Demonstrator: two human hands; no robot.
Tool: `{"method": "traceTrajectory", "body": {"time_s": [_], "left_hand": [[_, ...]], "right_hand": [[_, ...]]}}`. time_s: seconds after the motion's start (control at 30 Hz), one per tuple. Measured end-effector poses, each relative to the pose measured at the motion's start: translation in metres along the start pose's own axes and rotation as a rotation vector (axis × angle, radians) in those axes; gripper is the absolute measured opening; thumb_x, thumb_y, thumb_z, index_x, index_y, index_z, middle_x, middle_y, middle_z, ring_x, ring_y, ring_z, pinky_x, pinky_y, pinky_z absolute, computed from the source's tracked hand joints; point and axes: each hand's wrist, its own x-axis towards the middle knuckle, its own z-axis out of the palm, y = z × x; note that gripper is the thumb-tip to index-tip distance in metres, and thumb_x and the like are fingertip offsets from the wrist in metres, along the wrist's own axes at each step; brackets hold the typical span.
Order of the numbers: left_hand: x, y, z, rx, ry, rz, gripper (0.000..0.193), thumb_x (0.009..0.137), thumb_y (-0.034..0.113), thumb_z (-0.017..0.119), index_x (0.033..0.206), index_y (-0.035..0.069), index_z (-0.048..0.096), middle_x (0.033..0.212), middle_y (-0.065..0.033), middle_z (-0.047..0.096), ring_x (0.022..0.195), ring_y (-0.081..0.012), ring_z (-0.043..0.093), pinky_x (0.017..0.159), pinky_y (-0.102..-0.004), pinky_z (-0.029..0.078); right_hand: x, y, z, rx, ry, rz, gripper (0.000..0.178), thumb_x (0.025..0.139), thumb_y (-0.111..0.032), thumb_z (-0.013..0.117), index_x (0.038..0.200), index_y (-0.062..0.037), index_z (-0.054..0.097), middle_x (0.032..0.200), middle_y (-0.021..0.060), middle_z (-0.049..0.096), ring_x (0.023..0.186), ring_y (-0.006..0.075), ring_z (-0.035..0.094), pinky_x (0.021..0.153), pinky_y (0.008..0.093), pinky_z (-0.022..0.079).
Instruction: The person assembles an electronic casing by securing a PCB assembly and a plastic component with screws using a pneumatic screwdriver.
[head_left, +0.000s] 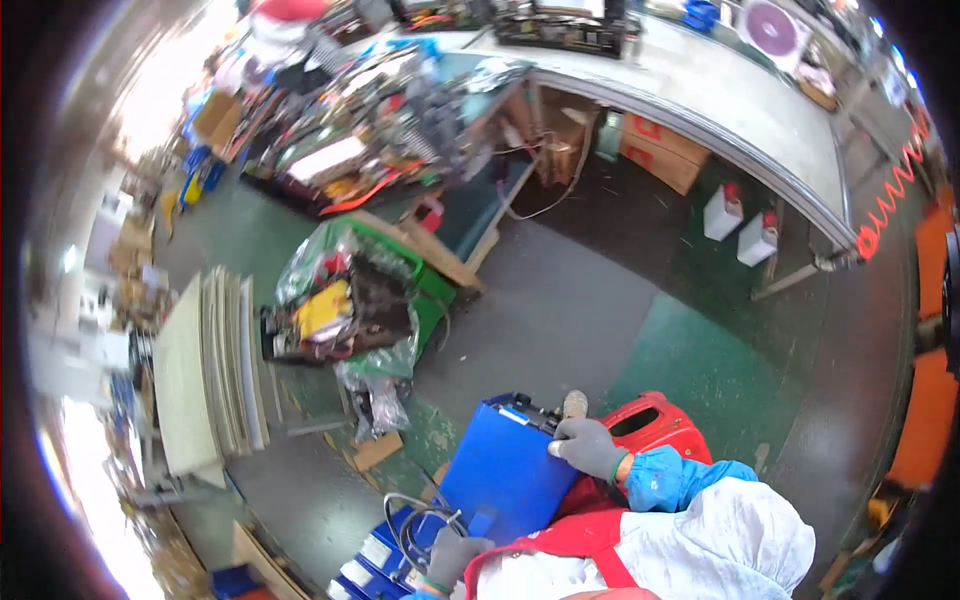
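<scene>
A blue flat-sided box (pixel 505 470) is tilted in front of me, with black fittings along its far edge. My right hand (pixel 590 447), in a grey glove, is closed on the far right corner of this box, beside the fittings. Down by the near left corner is my left hand (pixel 455 558), also gloved, with its fingers curled; what they hold is hidden. Loops of grey cable (pixel 395 520) lie next to that hand. Further blue units with white labels (pixel 375 550) are below the loops.
A red plastic stool (pixel 680 435) stands right of the box. Ahead left is a green crate (pixel 435 300) of scrap, beside upright boards (pixel 205 380). A heaped table (pixel 330 160) and a pale workbench (pixel 720 100) stand beyond, with two white bottles (pixel 758 240) under the bench.
</scene>
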Motion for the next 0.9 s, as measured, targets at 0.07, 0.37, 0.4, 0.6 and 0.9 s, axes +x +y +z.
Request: {"method": "traceTrajectory", "body": {"time_s": [0.07, 0.37, 0.4, 0.6, 0.9], "left_hand": [[0.033, 0.026, 0.005, 0.067, -0.097, 0.104, 0.034, 0.064, 0.021, 0.076, 0.089, -0.002, 0.067, 0.077, -0.0096, 0.068, 0.070, -0.0192, 0.064, 0.066, -0.0337, 0.049], [0.107, 0.343, 0.030, 0.504, -0.307, 0.425, 0.025, 0.063, 0.020, 0.077, 0.074, 0.001, 0.065, 0.065, -0.0053, 0.061, 0.058, -0.0139, 0.058, 0.053, -0.0302, 0.045], [0.100, 0.385, 0.038, 0.433, -0.366, 0.460, 0.020, 0.064, 0.016, 0.075, 0.073, 0.002, 0.063, 0.064, -0.0013, 0.057, 0.057, -0.0121, 0.056, 0.051, -0.0278, 0.043], [0.072, 0.613, 0.085, 0.702, -0.537, 0.692, 0.020, 0.071, 0.018, 0.074, 0.069, 0.004, 0.061, 0.059, 0.0012, 0.055, 0.051, -0.0067, 0.051, 0.046, -0.0219, 0.040], [0.068, 0.836, 0.181, 1.184, -0.551, 1.028, 0.040, 0.069, 0.022, 0.079, 0.096, 0.001, 0.057, 0.073, -0.0026, 0.059, 0.065, -0.0124, 0.056, 0.058, -0.0292, 0.044]], "right_hand": [[0.000, 0.004, -0.052, 0.084, 0.089, 0.029, 0.022, 0.074, -0.023, 0.070, 0.087, -0.0049, 0.067, 0.079, 0.0143, 0.065, 0.078, 0.0255, 0.065, 0.070, 0.0369, 0.049], [-0.029, 0.014, -0.265, 0.529, 0.866, -0.203, 0.016, 0.075, -0.017, 0.066, 0.076, -0.0015, 0.063, 0.068, 0.0125, 0.060, 0.065, 0.0200, 0.059, 0.062, 0.0341, 0.046], [-0.029, 0.010, -0.290, 0.530, 0.893, -0.205, 0.016, 0.075, -0.017, 0.066, 0.076, -0.0015, 0.063, 0.068, 0.0125, 0.060, 0.065, 0.0200, 0.059, 0.062, 0.0341, 0.046], [-0.036, -0.013, -0.446, 0.615, 1.126, -0.327, 0.011, 0.078, -0.008, 0.063, 0.077, 0.0018, 0.061, 0.065, 0.0070, 0.056, 0.064, 0.0118, 0.053, 0.060, 0.0292, 0.043], [-0.022, 0.009, -0.570, 0.829, 1.484, -0.256, 0.009, 0.083, -0.007, 0.063, 0.081, 0.0013, 0.062, 0.068, -0.0040, 0.052, 0.063, 0.0054, 0.042, 0.058, 0.0225, 0.036]]}}
